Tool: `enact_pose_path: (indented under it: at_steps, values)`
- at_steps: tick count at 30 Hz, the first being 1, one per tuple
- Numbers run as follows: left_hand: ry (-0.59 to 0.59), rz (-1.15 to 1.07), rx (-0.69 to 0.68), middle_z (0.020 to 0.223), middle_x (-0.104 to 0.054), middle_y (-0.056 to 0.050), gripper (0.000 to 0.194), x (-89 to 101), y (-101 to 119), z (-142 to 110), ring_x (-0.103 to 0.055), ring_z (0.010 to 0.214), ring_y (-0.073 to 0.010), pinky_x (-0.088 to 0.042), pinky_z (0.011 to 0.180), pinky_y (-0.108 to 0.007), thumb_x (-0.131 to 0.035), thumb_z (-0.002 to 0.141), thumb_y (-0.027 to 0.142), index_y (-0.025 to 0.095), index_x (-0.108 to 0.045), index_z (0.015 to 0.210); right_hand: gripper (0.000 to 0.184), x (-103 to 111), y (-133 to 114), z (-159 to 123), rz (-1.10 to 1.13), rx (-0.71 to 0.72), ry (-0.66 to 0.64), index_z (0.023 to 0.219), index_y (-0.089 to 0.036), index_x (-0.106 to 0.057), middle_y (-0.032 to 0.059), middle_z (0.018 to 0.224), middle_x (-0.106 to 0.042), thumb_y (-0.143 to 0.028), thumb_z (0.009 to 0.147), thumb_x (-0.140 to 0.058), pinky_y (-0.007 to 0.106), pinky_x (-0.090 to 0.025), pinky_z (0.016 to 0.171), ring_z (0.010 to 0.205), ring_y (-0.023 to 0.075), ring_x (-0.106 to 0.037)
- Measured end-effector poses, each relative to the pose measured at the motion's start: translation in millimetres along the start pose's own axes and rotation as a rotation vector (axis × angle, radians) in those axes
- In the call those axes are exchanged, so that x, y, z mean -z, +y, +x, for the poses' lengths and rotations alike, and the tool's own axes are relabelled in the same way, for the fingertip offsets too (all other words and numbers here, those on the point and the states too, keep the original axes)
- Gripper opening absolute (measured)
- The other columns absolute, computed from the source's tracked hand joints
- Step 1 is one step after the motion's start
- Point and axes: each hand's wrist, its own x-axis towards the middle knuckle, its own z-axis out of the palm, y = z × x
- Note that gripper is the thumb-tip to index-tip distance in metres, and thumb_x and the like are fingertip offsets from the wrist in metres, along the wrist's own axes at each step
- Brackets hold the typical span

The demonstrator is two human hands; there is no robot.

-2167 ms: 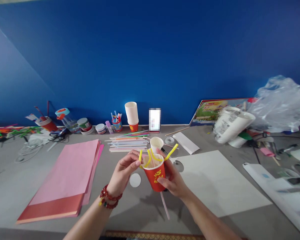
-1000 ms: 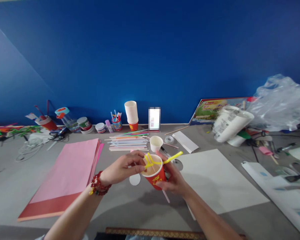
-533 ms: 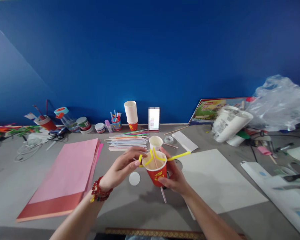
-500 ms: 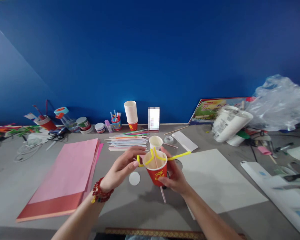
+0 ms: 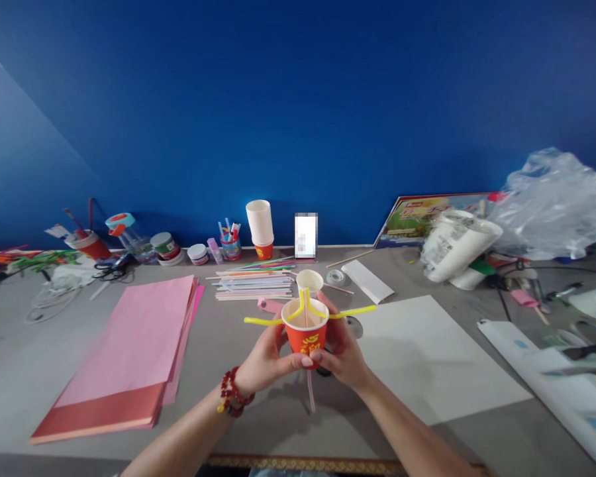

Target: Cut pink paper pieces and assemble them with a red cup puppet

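Observation:
My left hand (image 5: 265,361) and my right hand (image 5: 345,354) close round the two sides of a red paper cup (image 5: 305,339) with yellow print, thumbs meeting at its front. The cup is upright with its mouth towards me. Two thin yellow bent pieces rise together inside it; one arm (image 5: 259,321) sticks out left past the rim, the other (image 5: 356,311) right. Whether they are straws or pipe cleaners I cannot tell. Beneath the cup a pale thin stick (image 5: 310,392) pokes out. Just behind stands another paper cup (image 5: 310,281), beside a pink piece (image 5: 268,305).
Pink and red paper sheets (image 5: 134,338) lie left, a large white sheet (image 5: 442,364) right. Straws (image 5: 253,287), a tape roll (image 5: 334,277) and stacked paper cups (image 5: 261,224) sit behind. A plastic bag (image 5: 551,205) and a white power strip (image 5: 541,391) are on the right.
My left hand has moved from the left yellow piece down onto the cup's side. That piece, formerly bent upward at its end, now stretches out left. The cup has shifted slightly left.

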Motion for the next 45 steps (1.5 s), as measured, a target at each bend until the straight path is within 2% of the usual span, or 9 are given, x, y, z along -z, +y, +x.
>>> enact_pose_path:
  at_steps: [3,10,13,15,18,22,30,39,45]
  values:
    - [0.008,-0.082,0.074,0.123,-0.062,-0.014,0.058,-6.8,-3.8,-2.5,-0.059,0.113,-0.0313,-0.047,0.098,-0.044,-0.083,0.071,0.031,0.018,-0.057,0.121,0.092,-1.3,0.8,-1.1,-0.002,-0.014,-0.021,0.149,-0.031,-0.029,0.0135,0.144,-0.045,-0.059,0.074,-0.074,0.039,-0.052,0.095,0.126,0.0319,-0.051]
    - [0.234,-0.340,0.090,0.124,-0.065,-0.012,0.053,-1.7,9.5,0.3,-0.062,0.111,-0.0293,-0.050,0.093,-0.041,-0.077,0.076,0.031,0.020,-0.055,0.123,0.072,-1.2,1.8,4.8,-0.136,0.023,-0.005,0.143,-0.030,-0.037,0.0123,0.137,-0.048,-0.049,0.082,-0.070,0.035,-0.056,0.084,0.116,0.0260,-0.056]
    - [0.293,-0.411,0.024,0.116,-0.068,-0.013,0.047,5.2,15.1,2.5,-0.065,0.107,-0.0304,-0.052,0.090,-0.041,-0.075,0.075,0.031,0.018,-0.059,0.118,0.043,-6.4,-0.6,6.7,-0.238,-0.102,-0.136,0.119,-0.023,-0.059,0.0076,0.108,-0.065,-0.044,0.083,-0.070,0.026,-0.054,0.068,0.090,0.0193,-0.064]
    - [0.290,-0.425,0.011,0.109,-0.070,-0.013,0.046,6.9,16.1,3.0,-0.067,0.101,-0.0313,-0.054,0.083,-0.042,-0.074,0.075,0.032,0.016,-0.059,0.115,0.024,-12.3,-1.9,5.2,-0.304,-0.183,-0.248,0.095,-0.019,-0.067,0.0030,0.084,-0.068,-0.042,0.087,-0.066,0.022,-0.049,0.059,0.070,0.0143,-0.062]
    - [0.285,-0.416,0.029,0.105,-0.071,-0.014,0.044,5.2,15.7,3.1,-0.069,0.095,-0.0318,-0.056,0.076,-0.042,-0.074,0.074,0.032,0.016,-0.058,0.112,0.028,-21.3,-2.2,0.4,-0.339,-0.217,-0.287,0.078,-0.017,-0.067,0.0007,0.069,-0.065,-0.040,0.091,-0.061,0.021,-0.044,0.054,0.059,0.0123,-0.059]
    - [0.333,-0.435,-0.003,0.099,-0.072,-0.011,0.042,4.6,19.5,4.9,-0.070,0.092,-0.0302,-0.055,0.082,-0.046,-0.074,0.074,0.034,0.017,-0.059,0.109,0.036,-26.3,-0.1,-5.0,-0.303,-0.264,-0.336,0.072,-0.017,-0.068,0.0006,0.062,-0.064,-0.043,0.094,-0.055,0.021,-0.042,0.050,0.054,0.0125,-0.058]
    - [0.379,-0.341,-0.042,0.101,-0.071,-0.010,0.042,13.9,30.0,9.6,-0.069,0.094,-0.0296,-0.054,0.085,-0.048,-0.072,0.075,0.041,0.018,-0.060,0.108,0.033,-24.3,0.7,-5.7,-0.345,-0.252,-0.417,0.072,-0.019,-0.071,-0.0003,0.064,-0.068,-0.042,0.092,-0.059,0.022,-0.044,0.052,0.057,0.0138,-0.061]
    - [0.254,-0.321,0.024,0.101,-0.071,-0.011,0.046,5.0,6.8,-0.1,-0.069,0.087,-0.0273,-0.056,0.075,-0.040,-0.074,0.076,0.035,0.018,-0.055,0.114,0.039,-23.5,-4.8,-2.0,-0.351,-0.165,-0.350,0.077,-0.018,-0.070,0.0025,0.070,-0.071,-0.045,0.096,-0.051,0.023,-0.046,0.059,0.064,0.0160,-0.065]
    - [0.317,-0.323,-0.023,0.098,-0.072,-0.009,0.044,7.1,12.2,2.7,-0.069,0.091,-0.0274,-0.055,0.080,-0.040,-0.075,0.075,0.035,0.018,-0.057,0.111,0.040,-25.4,-4.3,-4.4,-0.345,-0.192,-0.357,0.074,-0.019,-0.069,0.0005,0.063,-0.067,-0.046,0.097,-0.049,0.022,-0.045,0.056,0.054,0.0137,-0.061]
